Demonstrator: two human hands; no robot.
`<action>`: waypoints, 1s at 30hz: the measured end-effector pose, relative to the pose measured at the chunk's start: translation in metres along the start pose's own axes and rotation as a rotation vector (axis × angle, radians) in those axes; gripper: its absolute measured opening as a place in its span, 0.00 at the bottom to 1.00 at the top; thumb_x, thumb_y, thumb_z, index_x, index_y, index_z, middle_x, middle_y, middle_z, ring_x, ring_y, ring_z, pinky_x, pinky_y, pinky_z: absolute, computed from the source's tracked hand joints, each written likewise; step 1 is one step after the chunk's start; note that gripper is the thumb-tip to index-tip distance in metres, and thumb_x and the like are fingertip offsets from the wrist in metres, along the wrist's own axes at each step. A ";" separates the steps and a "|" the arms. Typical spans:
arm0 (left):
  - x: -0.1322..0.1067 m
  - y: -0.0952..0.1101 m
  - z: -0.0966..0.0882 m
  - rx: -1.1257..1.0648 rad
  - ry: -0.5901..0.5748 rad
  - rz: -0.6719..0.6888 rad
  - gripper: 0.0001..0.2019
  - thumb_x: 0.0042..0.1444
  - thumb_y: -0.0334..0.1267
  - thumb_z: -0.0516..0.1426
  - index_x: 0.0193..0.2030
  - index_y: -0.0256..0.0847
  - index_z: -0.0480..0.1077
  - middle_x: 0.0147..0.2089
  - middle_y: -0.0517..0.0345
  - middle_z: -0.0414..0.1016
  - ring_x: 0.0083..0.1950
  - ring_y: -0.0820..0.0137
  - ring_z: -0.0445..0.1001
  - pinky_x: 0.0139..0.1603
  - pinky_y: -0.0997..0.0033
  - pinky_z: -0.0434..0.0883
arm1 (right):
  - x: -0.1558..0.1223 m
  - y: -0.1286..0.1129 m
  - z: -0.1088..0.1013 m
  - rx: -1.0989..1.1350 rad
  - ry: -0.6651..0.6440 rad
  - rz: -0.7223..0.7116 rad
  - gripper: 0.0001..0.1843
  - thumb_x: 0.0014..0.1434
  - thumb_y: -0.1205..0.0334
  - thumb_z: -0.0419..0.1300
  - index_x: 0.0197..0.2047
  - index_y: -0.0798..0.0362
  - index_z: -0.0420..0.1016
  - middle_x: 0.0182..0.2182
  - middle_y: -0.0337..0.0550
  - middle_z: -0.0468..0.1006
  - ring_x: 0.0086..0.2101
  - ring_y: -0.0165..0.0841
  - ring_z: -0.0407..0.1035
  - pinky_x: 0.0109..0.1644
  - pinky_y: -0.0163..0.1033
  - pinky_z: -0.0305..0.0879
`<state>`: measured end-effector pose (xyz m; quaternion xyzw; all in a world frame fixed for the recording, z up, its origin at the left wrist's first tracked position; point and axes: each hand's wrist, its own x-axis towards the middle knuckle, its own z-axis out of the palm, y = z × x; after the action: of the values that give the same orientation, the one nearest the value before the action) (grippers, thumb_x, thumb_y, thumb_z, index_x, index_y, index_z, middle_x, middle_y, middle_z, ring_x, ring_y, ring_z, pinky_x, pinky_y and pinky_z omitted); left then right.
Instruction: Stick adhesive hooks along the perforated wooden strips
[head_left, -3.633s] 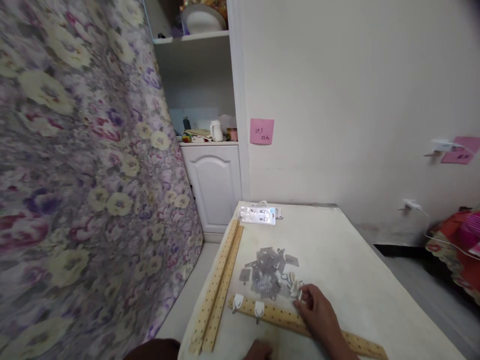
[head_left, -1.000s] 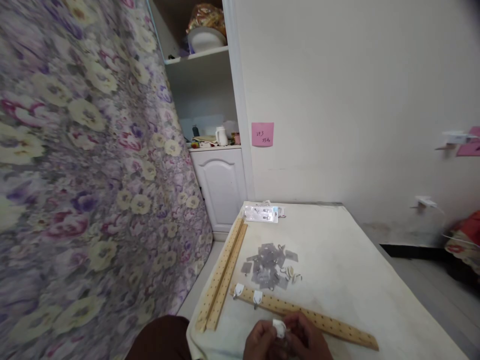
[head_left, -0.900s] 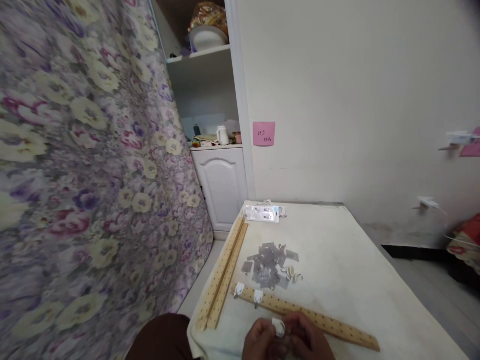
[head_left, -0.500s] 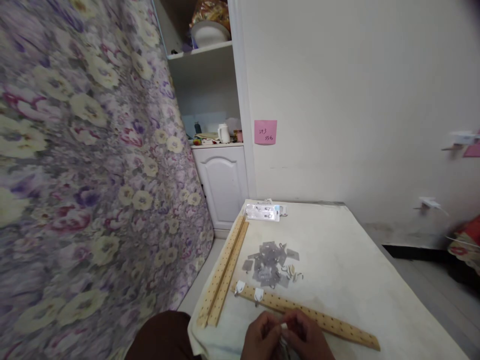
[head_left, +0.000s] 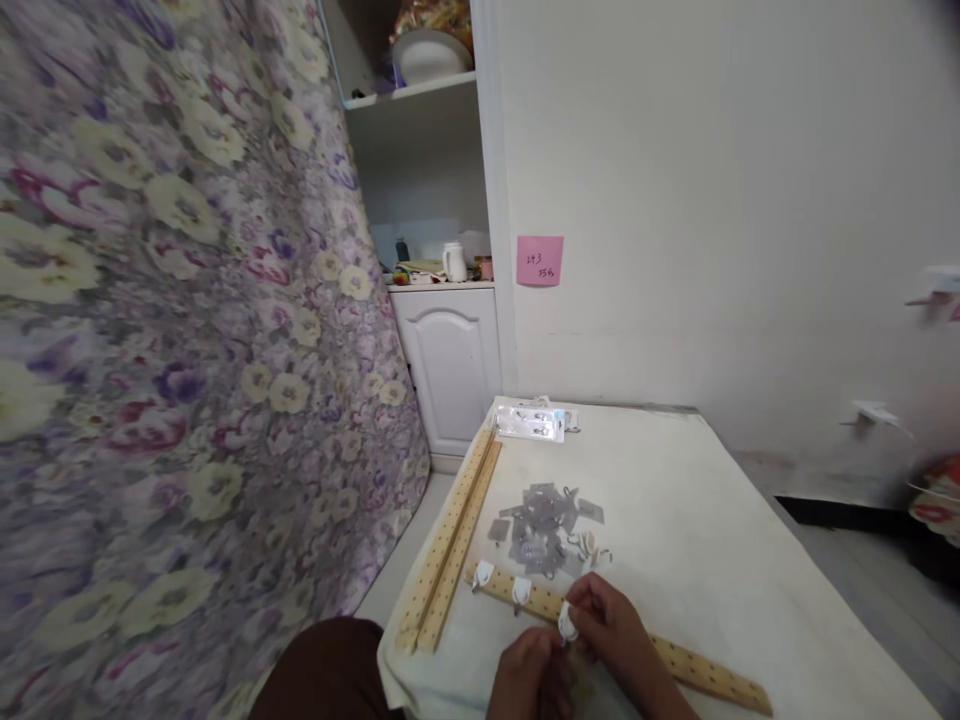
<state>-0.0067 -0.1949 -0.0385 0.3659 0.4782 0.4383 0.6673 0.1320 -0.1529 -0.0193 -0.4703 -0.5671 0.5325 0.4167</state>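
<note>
A white hook (head_left: 568, 622) is pinched in my right hand (head_left: 611, 630), over the front perforated wooden strip (head_left: 694, 668). Whether it touches the wood I cannot tell. My left hand (head_left: 527, 675) is just left of it and lower, closed, its fingers curled near the hook's lower end; what they hold, if anything, is hidden. Two more white hooks, one at the strip's left end (head_left: 484, 574) and one beside it (head_left: 521, 592), sit on the wood. Behind the strip lies a pile of grey, clear-looking squares with metal hooks (head_left: 541, 520), with several loose pale hooks (head_left: 589, 550) at its right.
Two more perforated strips (head_left: 454, 540) lie side by side along the table's left edge. A clear hook package (head_left: 529, 422) rests at the back of the cloth-covered table (head_left: 675, 510). A floral curtain (head_left: 187, 400) hangs on the left; my knee (head_left: 322, 670) is below.
My hands have separated from their close pinch near the table's front. The right hand has moved forward with the white hook to the strip; the left stays lower. The view has shifted slightly.
</note>
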 end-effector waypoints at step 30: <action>0.006 0.017 -0.001 0.885 0.206 0.224 0.09 0.56 0.39 0.45 0.33 0.42 0.65 0.33 0.49 0.77 0.36 0.62 0.74 0.35 0.68 0.60 | 0.030 0.005 0.009 -0.648 0.136 -0.145 0.07 0.49 0.69 0.49 0.24 0.51 0.65 0.21 0.36 0.70 0.26 0.30 0.64 0.30 0.31 0.56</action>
<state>-0.0104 -0.1837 -0.0249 0.6192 0.6407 0.2954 0.3447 0.1174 -0.1251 -0.0259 -0.5711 -0.7099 0.2610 0.3190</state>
